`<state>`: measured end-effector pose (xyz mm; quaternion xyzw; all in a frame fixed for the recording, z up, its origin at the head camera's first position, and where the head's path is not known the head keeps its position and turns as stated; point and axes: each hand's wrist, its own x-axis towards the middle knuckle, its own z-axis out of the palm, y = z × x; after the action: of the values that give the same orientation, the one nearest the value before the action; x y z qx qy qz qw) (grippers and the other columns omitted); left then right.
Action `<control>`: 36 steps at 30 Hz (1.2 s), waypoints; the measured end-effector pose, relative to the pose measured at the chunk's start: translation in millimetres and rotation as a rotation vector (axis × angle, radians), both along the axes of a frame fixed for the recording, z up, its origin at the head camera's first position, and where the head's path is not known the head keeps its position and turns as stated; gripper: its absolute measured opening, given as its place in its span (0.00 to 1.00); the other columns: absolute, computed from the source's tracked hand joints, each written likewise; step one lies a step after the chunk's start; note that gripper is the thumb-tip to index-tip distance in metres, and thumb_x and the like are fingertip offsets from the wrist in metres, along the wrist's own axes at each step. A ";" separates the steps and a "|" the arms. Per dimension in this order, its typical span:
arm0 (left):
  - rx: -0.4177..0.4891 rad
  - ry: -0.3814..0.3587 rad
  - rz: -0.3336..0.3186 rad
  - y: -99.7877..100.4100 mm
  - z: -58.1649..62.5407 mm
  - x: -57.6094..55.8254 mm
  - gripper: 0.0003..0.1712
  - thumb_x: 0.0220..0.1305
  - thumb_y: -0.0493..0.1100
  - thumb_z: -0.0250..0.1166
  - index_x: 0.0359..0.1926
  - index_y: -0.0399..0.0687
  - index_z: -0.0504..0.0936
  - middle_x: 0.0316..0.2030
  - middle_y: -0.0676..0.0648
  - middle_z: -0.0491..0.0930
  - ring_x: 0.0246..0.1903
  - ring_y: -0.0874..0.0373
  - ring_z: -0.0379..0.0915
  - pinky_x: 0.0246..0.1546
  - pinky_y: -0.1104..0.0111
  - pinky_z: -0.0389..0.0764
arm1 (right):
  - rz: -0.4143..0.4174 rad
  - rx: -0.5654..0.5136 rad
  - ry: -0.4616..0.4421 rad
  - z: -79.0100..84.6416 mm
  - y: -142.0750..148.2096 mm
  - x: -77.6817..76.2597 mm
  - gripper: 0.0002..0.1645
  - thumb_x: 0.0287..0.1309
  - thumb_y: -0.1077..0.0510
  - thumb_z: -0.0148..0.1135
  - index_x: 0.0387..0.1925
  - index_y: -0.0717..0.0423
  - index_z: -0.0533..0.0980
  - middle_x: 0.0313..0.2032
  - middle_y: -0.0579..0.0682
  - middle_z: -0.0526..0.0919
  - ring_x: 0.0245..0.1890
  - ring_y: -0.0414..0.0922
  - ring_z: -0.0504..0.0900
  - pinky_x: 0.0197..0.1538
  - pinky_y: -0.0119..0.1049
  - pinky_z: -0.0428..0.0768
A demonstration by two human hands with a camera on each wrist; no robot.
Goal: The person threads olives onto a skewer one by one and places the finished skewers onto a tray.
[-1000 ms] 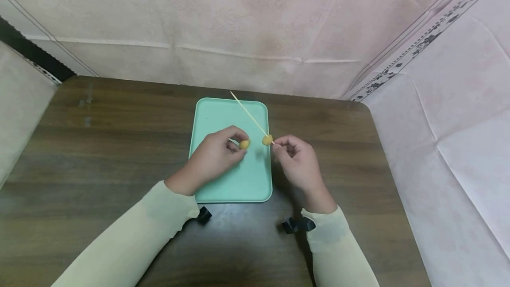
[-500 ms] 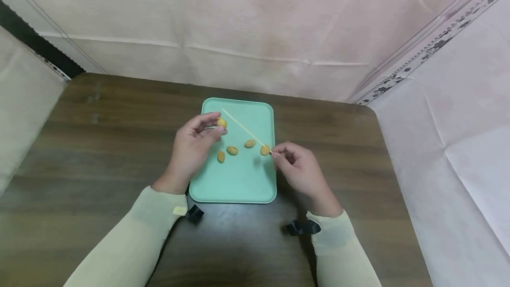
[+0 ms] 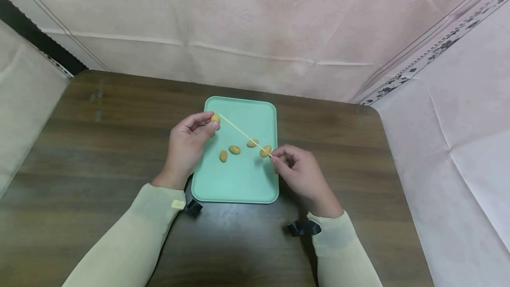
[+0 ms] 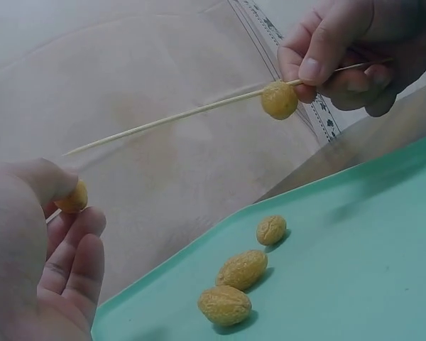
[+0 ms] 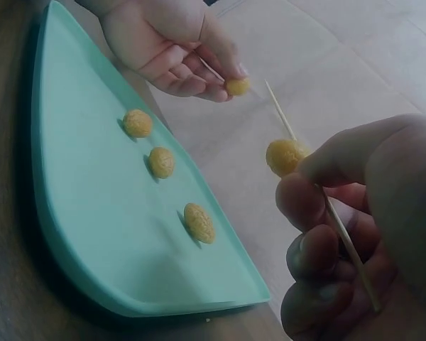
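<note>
My left hand pinches a small wrinkled yellow piece, which looks like a baby potato, between thumb and fingertips. My right hand grips a thin bamboo skewer near its blunt end, which runs back under the curled fingers in the right wrist view. One yellow piece is threaded on the skewer, right at the right fingertips. The skewer's bare point slants up and left, close to the piece in the left hand. Several more yellow pieces lie below on the green tray.
The tray lies on a dark wooden table. Behind the table and at its sides hang pale patterned cloths. A black wrist mount sits at the left cuff, and another black mount at the right.
The left hand has moved left and up off the tray's middle with its yellow piece, uncovering the pieces below. The skewer has tipped lower, its point now near the left fingertips.
</note>
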<state>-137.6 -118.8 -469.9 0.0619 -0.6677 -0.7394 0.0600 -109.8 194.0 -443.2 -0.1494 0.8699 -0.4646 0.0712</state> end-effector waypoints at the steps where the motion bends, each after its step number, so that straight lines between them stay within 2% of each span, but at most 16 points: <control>1: -0.001 0.004 0.003 -0.5 0.0 0.2 0.24 0.73 0.52 0.80 0.63 0.49 0.90 0.52 0.47 0.92 0.52 0.48 0.89 0.52 0.72 0.91 | -0.002 0.004 0.004 0.0 0.0 -0.1 0.07 0.79 0.57 0.71 0.49 0.56 0.89 0.31 0.45 0.87 0.29 0.51 0.80 0.30 0.35 0.79; 8: 0.013 0.025 0.024 -3.6 0.4 0.4 0.23 0.74 0.50 0.79 0.64 0.46 0.90 0.54 0.48 0.90 0.51 0.55 0.90 0.52 0.73 0.91 | 0.003 0.038 0.027 -2.3 0.4 -1.4 0.05 0.78 0.58 0.71 0.48 0.55 0.89 0.31 0.46 0.85 0.29 0.50 0.79 0.31 0.34 0.79; 16: 0.038 0.032 0.024 -5.0 -0.5 0.0 0.23 0.73 0.49 0.81 0.63 0.45 0.91 0.54 0.47 0.91 0.49 0.56 0.89 0.50 0.74 0.91 | 0.016 0.049 0.029 -4.8 0.9 -1.5 0.06 0.78 0.58 0.71 0.48 0.56 0.89 0.29 0.46 0.83 0.27 0.50 0.78 0.29 0.34 0.77; 30: -0.013 0.087 0.017 -4.1 -1.8 0.4 0.22 0.74 0.46 0.80 0.63 0.45 0.90 0.55 0.46 0.91 0.53 0.56 0.89 0.55 0.75 0.90 | 0.012 0.055 -0.055 -2.3 0.2 0.1 0.08 0.79 0.55 0.70 0.47 0.53 0.91 0.26 0.47 0.83 0.25 0.49 0.76 0.25 0.36 0.74; 36: 0.027 0.073 -0.004 -3.4 -2.9 -0.3 0.22 0.72 0.43 0.80 0.63 0.43 0.89 0.54 0.46 0.91 0.51 0.57 0.92 0.53 0.72 0.92 | 0.017 0.067 -0.086 -2.1 0.0 0.9 0.09 0.80 0.53 0.69 0.49 0.50 0.92 0.27 0.46 0.84 0.26 0.51 0.77 0.26 0.37 0.75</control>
<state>-137.9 -122.2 -472.8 0.0341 -0.6551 -0.7503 0.0819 -109.0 194.0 -445.3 -0.1342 0.8798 -0.4406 0.1174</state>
